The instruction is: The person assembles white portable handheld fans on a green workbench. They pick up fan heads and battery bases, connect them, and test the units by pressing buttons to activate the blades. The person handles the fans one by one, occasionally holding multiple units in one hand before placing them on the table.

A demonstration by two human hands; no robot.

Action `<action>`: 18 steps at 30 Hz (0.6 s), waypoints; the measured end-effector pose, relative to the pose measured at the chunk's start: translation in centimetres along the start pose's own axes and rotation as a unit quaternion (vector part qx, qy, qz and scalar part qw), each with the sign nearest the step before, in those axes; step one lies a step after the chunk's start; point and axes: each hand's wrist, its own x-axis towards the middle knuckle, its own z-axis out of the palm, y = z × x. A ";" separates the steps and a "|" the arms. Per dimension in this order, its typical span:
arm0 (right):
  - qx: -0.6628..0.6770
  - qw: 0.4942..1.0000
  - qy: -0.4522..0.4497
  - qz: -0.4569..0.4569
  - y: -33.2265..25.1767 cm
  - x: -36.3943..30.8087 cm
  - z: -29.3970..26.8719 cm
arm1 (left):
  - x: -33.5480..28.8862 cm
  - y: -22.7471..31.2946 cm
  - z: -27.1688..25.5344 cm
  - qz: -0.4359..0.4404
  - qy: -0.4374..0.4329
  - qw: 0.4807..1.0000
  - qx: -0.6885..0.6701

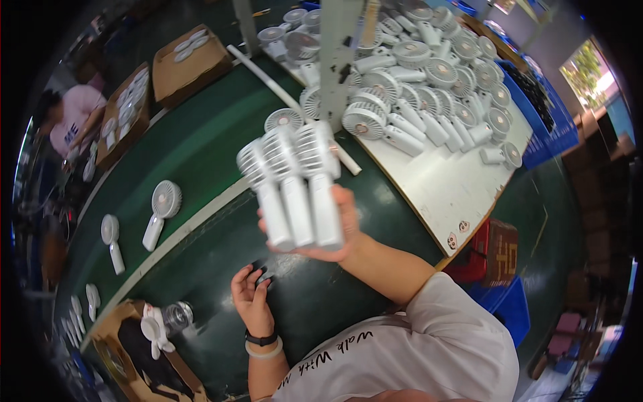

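My right hand [335,238] grips three white handheld fans [295,184] side by side by their handles, heads pointing up and away, held above the dark green conveyor belt [201,154]; they look slightly blurred. My left hand [251,295] rests low on the green surface with fingers curled, touching a small dark object I cannot make out. It wears a dark watch and a pale band at the wrist.
A white board [449,187] at the right carries a large heap of white fans [429,80]. Two single fans [161,211] lie on the belt at left. Cardboard boxes [187,63] stand beyond the belt. A blue crate [549,127] sits far right. Another person [74,120] is at far left.
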 end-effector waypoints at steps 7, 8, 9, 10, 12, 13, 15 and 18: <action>0.019 0.998 -0.050 -0.024 -1.1 -2.3 2.0 | -0.3 0.3 0.1 -0.017 0.003 1.000 -0.015; 0.011 0.998 -0.061 -0.026 -1.2 -2.4 2.1 | -0.3 0.3 0.1 -0.016 0.001 1.000 -0.020; 0.019 0.997 -0.063 -0.031 -1.3 -2.6 2.2 | -0.3 0.2 0.2 -0.015 -0.002 1.000 -0.024; 0.026 0.997 -0.065 -0.036 -1.3 -2.8 2.1 | -0.3 0.3 0.2 -0.016 -0.004 1.000 -0.025; 0.036 0.996 -0.074 -0.031 -1.4 -3.0 2.0 | -0.2 0.4 0.4 -0.019 -0.007 0.999 -0.026; 0.038 0.996 -0.082 -0.022 -1.6 -3.1 1.8 | -0.2 0.3 0.4 -0.020 -0.009 0.999 -0.025; 0.048 0.995 -0.088 -0.014 -1.6 -3.2 1.7 | -0.2 0.3 0.2 -0.021 -0.012 0.999 -0.021; 0.068 0.994 -0.080 -0.019 -1.3 -3.2 1.6 | -0.3 0.3 0.1 -0.022 -0.012 0.999 -0.024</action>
